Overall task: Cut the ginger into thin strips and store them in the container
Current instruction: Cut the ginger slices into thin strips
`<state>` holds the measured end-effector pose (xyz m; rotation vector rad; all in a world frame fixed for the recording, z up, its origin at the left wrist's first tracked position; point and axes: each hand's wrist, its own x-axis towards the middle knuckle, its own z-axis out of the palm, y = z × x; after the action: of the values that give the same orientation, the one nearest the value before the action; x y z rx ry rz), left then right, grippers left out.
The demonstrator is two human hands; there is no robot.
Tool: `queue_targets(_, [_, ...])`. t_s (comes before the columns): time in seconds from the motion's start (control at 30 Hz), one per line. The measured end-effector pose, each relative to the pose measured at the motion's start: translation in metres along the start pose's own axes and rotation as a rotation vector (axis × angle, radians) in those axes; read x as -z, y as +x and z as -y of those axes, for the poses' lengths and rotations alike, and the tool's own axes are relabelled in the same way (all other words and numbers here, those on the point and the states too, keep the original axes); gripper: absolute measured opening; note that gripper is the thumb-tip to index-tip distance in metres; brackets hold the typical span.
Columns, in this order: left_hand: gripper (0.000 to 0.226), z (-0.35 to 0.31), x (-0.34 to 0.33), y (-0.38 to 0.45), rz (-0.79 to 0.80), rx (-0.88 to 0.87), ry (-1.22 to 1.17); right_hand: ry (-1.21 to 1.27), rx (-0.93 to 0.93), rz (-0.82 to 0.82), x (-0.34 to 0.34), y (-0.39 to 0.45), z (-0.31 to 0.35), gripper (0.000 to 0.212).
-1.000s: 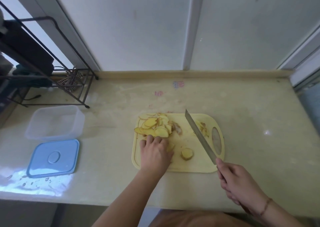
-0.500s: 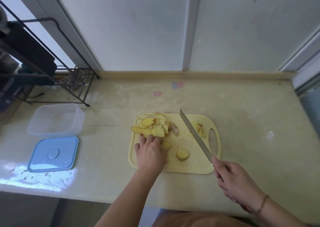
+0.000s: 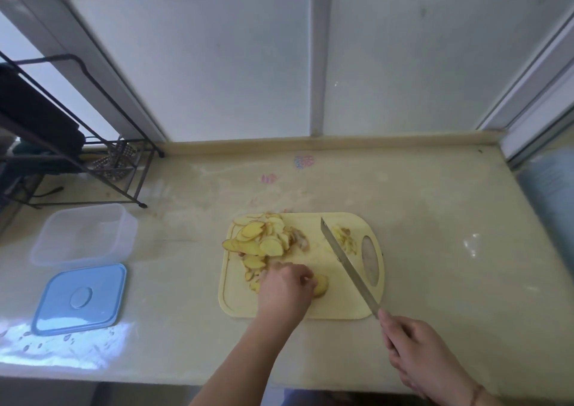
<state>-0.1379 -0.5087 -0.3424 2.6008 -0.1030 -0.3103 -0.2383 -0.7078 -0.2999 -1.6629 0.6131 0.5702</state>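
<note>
**Ginger chunk under my left fingers, knife held off to the right**

Across the pale yellow stone-look counter (image 3: 435, 219), I see a black wire rack (image 3: 93, 157) at the far left. Nearer sits the clear, square plastic container (image 3: 84, 235), open, with its light blue square lid (image 3: 79, 298) lying flat just in front of it. At centre lies the pale yellow plastic cutting board (image 3: 341, 309), rounded at the corners, with an oval handle slot on its right. My right hand (image 3: 419, 353) is wrapped round the handle of the long steel knife (image 3: 348, 263), whose blade slants over the board's right side. My left hand (image 3: 287, 290) rests on the board, fingers curled onto the stubby yellow ginger chunk (image 3: 321, 286) at their tips. Thin oval ginger slices (image 3: 264, 238) are heaped just beyond that hand, with small ginger scraps (image 3: 344, 239) right of the blade.
</note>
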Motion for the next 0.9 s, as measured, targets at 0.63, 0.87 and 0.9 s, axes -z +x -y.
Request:
queue_targets(0.63, [0.032, 0.038, -0.014, 0.013, 0.052, -0.605, 0.004, 0.055, -0.059, 0.019, -0.019, 0.007, -0.023, 0.058])
queue_targets(0.87, [0.035, 0.037, -0.030, 0.014, -0.076, -0.604, 0.040, -0.031, -0.032, -0.027, -0.015, 0.014, -0.018, 0.056])
queue_targets(0.9, [0.036, 0.037, -0.032, 0.014, -0.087, -0.596, 0.040, -0.020, -0.041, -0.014, -0.014, 0.014, -0.017, 0.056])
